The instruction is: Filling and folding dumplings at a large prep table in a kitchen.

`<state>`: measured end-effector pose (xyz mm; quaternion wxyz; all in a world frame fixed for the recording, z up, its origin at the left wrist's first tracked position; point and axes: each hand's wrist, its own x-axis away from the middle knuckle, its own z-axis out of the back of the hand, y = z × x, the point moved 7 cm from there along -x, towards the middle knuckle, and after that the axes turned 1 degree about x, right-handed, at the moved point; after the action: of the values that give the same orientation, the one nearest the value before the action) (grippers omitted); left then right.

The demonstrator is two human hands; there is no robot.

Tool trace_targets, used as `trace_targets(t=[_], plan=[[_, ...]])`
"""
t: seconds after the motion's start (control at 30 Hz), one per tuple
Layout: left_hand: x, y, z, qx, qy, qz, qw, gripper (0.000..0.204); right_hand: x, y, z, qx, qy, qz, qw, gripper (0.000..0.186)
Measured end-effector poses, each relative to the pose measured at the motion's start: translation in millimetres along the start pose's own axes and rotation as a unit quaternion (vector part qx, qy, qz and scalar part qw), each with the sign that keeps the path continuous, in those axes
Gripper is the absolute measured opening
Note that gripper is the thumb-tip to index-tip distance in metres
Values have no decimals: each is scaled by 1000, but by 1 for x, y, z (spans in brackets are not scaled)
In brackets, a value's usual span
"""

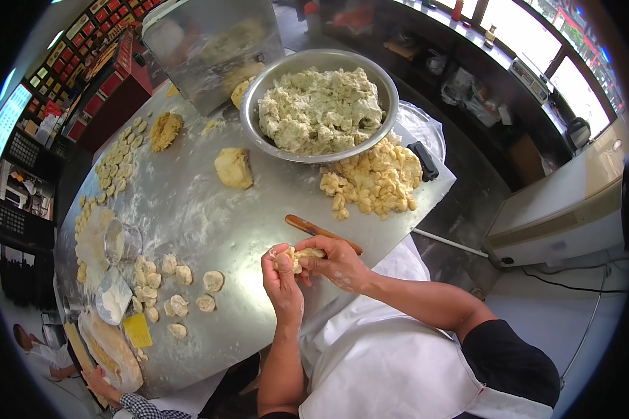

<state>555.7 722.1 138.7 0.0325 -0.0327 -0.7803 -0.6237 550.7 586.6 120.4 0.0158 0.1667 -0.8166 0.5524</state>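
Note:
Close to the table's near edge, my left hand (282,281) and my right hand (338,266) are together, fingers closed on a piece of pale yellow dough (299,259). The fingers cover part of it, so its full shape is hidden. Just beyond my right hand lies a flat wooden stick (307,225). Farther back stands a large steel bowl (391,105) heaped with a crumbly pale green mixture (318,108). Beside it is a pile of small yellow dough pieces (379,180). To its left sits a smooth yellow dough lump (233,168).
Several floured dough balls (213,281) lie to my left, near a yellow scraper (138,330), a scoop of flour (113,297) and a clear bowl (123,242). Dough discs (121,157) spread farther off. A steel machine (213,52) stands behind. Another person's hand (99,385) shows lower left.

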Motion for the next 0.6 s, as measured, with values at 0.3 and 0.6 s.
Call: trace_targets(t=[0.3,0.6], plan=[[-32,-14,58,120,65,-4,991,33,1,-46,58,-331,121,19,936,27],[-6,45,-45,-303,-151,-277,900,66,15,-47,19,-305,63,-3,950,23]])
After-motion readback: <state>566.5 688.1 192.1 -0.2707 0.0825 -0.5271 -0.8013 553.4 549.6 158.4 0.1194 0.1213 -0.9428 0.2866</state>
